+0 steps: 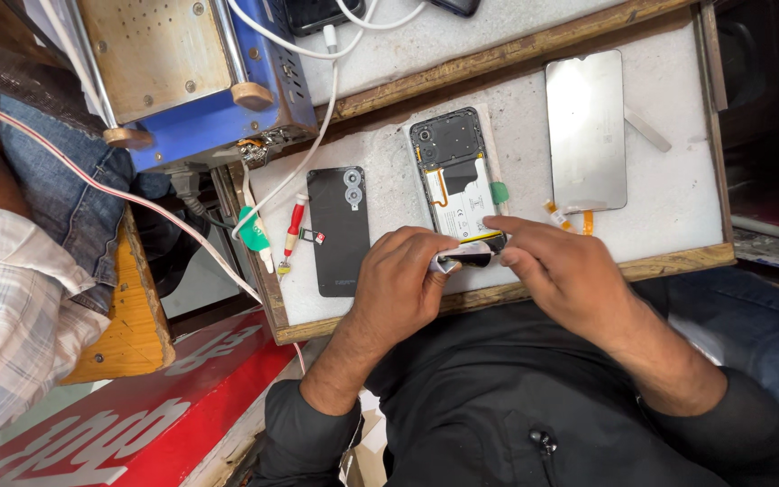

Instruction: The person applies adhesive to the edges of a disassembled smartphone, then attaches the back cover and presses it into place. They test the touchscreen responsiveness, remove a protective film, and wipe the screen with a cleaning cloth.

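Your left hand [403, 275] and right hand [556, 266] pinched crumpled silvery strip [460, 260] at opened phone's [455, 176] lower end; white battery, black frame exposed.

We cannot see the lower end of the opened phone [455, 180] beneath both hands. The blue machine [193, 72] and white cable [317, 45] run past the top edge.

The opened phone [455, 176] lies on the work tray [678, 194]. The back cover [338, 230] lies to its left, the screen panel [586, 131] to its right. Both hands [403, 280] [565, 271] rest at the phone's near end.
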